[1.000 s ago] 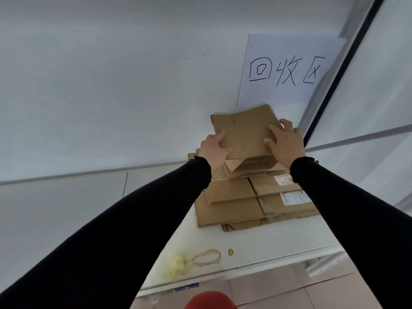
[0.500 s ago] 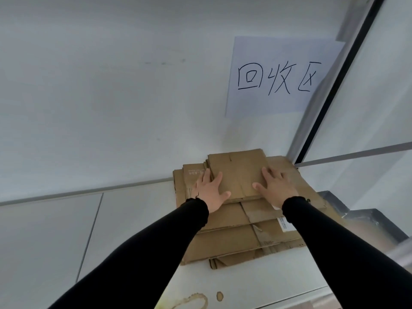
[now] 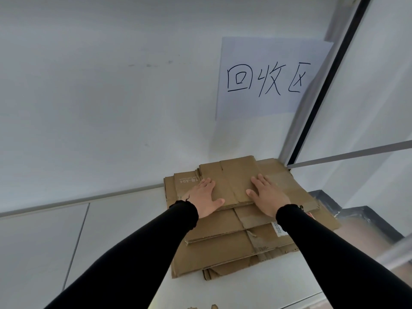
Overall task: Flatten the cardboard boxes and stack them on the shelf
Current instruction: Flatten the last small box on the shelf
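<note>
White wall [image 3: 100, 97] fills most of the view, and a sheet of paper [image 3: 267, 79] with three handwritten characters in black hangs on it, above and slightly right of the work. To the right of the paper a dark vertical frame [image 3: 323, 90] runs down to the corner, with a pale panel beyond it crossed by a grey bar.

Below the wall lies a white shelf [image 3: 124, 221], and on it, pushed against the wall near the corner, sits a stack of flattened cardboard boxes [image 3: 225, 248]. The sheets are staggered, each lower one showing more of its near edge, and a white label shows on one at the right side beside the sleeve. The topmost flattened box [image 3: 231, 181] is the smallest and lies toward the back of the pile, its far edge touching the wall.

Both hands rest palm down on that top piece. The left hand [image 3: 206, 197] lies on its left part, fingers spread and thumb pointing inward, and overlaps onto the sheet beneath, which bears faint printed lettering. The right hand [image 3: 267, 196] lies flat on the right part, fingers extended toward the wall. Whether they press hard or merely rest I cannot tell. Black sleeves [image 3: 138, 259] cover both arms to the wrists.
</note>
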`<control>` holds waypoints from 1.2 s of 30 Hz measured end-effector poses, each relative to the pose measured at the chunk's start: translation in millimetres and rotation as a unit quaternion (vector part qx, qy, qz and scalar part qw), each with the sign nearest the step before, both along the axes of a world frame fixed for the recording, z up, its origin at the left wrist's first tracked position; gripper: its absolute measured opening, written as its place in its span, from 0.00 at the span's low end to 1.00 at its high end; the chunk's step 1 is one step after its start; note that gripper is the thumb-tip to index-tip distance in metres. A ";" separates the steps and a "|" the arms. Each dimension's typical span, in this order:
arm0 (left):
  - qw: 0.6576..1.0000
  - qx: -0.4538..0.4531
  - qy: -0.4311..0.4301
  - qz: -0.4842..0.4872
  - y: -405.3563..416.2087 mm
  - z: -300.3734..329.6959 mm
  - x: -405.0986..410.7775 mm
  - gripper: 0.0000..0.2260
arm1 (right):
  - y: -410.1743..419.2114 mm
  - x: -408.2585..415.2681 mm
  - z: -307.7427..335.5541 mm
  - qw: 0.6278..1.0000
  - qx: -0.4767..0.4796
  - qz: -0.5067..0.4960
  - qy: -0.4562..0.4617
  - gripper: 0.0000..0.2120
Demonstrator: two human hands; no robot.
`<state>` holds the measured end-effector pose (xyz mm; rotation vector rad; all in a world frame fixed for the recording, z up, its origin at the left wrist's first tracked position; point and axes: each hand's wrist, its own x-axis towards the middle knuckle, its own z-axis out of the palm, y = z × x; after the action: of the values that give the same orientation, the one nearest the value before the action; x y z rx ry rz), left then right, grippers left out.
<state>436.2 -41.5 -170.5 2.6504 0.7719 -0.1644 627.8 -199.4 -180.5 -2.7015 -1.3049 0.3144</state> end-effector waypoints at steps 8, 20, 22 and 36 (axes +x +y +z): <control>1.000 0.001 -0.017 -0.007 2.4 -16.6 -4.1 0.36 | -8.1 -3.9 -12.2 1.000 0.020 0.002 0.008 0.32; 0.999 0.030 -0.001 -0.018 -5.2 6.4 -8.7 0.33 | 7.7 -19.6 11.2 0.994 -0.052 -0.037 -0.088 0.26; 0.999 0.019 -0.001 -0.027 -3.1 12.1 -13.5 0.30 | 8.0 -19.6 15.3 0.997 -0.033 -0.048 -0.056 0.24; 0.999 0.000 0.037 -0.030 -22.1 86.9 -78.0 0.26 | -17.5 -45.6 88.2 0.993 -0.064 -0.016 -0.094 0.22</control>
<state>358.2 -63.6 -83.6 2.6827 0.7150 -0.2792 582.2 -216.9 -92.3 -2.9183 -1.3279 0.1462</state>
